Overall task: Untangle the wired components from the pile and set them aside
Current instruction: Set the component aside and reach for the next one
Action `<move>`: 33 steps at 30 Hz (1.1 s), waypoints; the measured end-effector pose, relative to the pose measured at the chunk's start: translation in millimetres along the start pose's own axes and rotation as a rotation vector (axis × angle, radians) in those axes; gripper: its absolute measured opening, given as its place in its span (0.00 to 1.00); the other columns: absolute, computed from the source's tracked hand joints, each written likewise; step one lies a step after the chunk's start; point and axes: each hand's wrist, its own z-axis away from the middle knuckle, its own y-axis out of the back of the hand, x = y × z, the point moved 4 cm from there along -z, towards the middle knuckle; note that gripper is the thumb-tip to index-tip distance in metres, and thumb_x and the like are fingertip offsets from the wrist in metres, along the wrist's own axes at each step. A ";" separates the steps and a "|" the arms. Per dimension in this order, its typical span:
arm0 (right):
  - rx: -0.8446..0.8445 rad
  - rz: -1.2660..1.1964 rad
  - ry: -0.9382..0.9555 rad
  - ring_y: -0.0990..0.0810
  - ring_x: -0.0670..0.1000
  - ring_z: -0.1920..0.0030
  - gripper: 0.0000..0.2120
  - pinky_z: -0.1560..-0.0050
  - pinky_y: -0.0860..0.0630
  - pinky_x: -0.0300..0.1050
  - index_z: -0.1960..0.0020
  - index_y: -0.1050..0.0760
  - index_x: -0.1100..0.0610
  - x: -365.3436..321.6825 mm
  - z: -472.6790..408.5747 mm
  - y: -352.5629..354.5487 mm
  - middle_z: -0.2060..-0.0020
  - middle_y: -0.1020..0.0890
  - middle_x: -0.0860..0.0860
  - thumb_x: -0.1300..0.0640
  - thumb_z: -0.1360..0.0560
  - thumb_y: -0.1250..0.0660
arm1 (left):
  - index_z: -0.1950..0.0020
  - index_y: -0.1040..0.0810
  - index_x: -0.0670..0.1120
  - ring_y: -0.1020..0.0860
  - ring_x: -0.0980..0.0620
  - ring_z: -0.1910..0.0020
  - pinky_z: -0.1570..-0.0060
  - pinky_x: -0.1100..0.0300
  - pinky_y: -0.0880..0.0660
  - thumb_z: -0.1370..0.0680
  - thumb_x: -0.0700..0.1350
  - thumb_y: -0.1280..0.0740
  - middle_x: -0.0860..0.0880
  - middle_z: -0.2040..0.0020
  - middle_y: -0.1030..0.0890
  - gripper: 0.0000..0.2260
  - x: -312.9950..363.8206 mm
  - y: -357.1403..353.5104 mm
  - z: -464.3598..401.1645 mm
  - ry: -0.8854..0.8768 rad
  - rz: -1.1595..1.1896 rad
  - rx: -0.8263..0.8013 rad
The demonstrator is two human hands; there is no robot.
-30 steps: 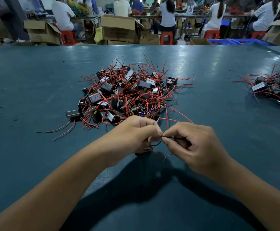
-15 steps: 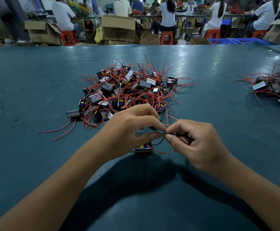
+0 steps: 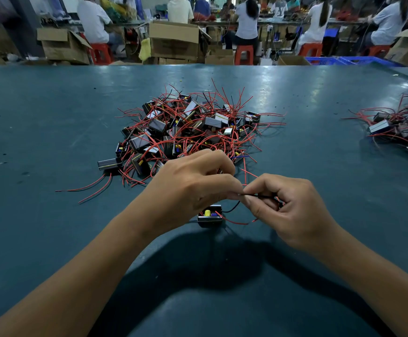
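Head view, looking down over a dark teal table [image 3: 52,117]: both hands meet just in front of the pile [image 3: 188,130], a heap of small black box-shaped components tangled in red and black leads. Left hand [image 3: 193,188] has its fingers curled, thumb and forefinger pinched together on a thin black wire [image 3: 256,196]; right hand [image 3: 293,210] pinches the same wire just beside it, its other fingers curled around the wire's far end. Below the left hand's fingers sits one component [image 3: 209,216], apart from the pile, showing a yellow part and a blue part inside its black case, with a red lead [image 3: 239,222] looping from it toward the right hand. A second group of wired components [image 3: 400,130] lies well apart at the table's right edge. Beyond the table stand cardboard boxes [image 3: 173,40], red stools [image 3: 244,53] and seated people. No lettering on any part or box can be read.
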 end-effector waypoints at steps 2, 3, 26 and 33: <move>-0.004 0.001 0.001 0.38 0.43 0.74 0.03 0.70 0.38 0.34 0.57 0.21 0.52 0.0 -0.2 -0.7 0.75 0.34 0.43 0.58 0.26 0.30 | 0.50 0.15 0.45 0.25 0.48 0.57 0.65 0.50 0.27 0.19 0.46 0.33 0.46 0.53 0.21 0.08 0.6 -0.5 -0.1 -0.017 -0.016 -0.008; -0.002 0.001 0.003 0.38 0.43 0.74 0.03 0.70 0.38 0.34 0.57 0.21 0.52 -0.2 -0.3 -1.4 0.75 0.34 0.43 0.58 0.26 0.30 | 0.50 0.15 0.44 0.24 0.47 0.57 0.65 0.50 0.27 0.19 0.45 0.32 0.45 0.53 0.21 0.08 0.5 -1.1 0.3 -0.022 -0.023 -0.010; 0.046 0.175 0.073 0.35 0.41 0.73 0.02 0.68 0.39 0.28 0.57 0.19 0.56 -7.7 -1.5 -0.7 0.74 0.34 0.39 0.61 0.26 0.29 | 0.54 0.23 0.46 0.30 0.57 0.65 0.64 0.61 0.32 0.18 0.46 0.34 0.53 0.62 0.25 0.06 -7.3 -23.2 4.3 0.457 0.454 -0.169; 0.000 0.154 0.010 0.30 0.44 0.71 0.03 0.67 0.33 0.36 0.57 0.22 0.53 -3.8 -4.1 -2.9 0.72 0.28 0.43 0.57 0.25 0.30 | 0.52 0.21 0.45 0.30 0.59 0.66 0.63 0.66 0.33 0.21 0.49 0.30 0.54 0.62 0.24 0.07 -15.5 -25.8 6.8 0.627 0.617 -0.242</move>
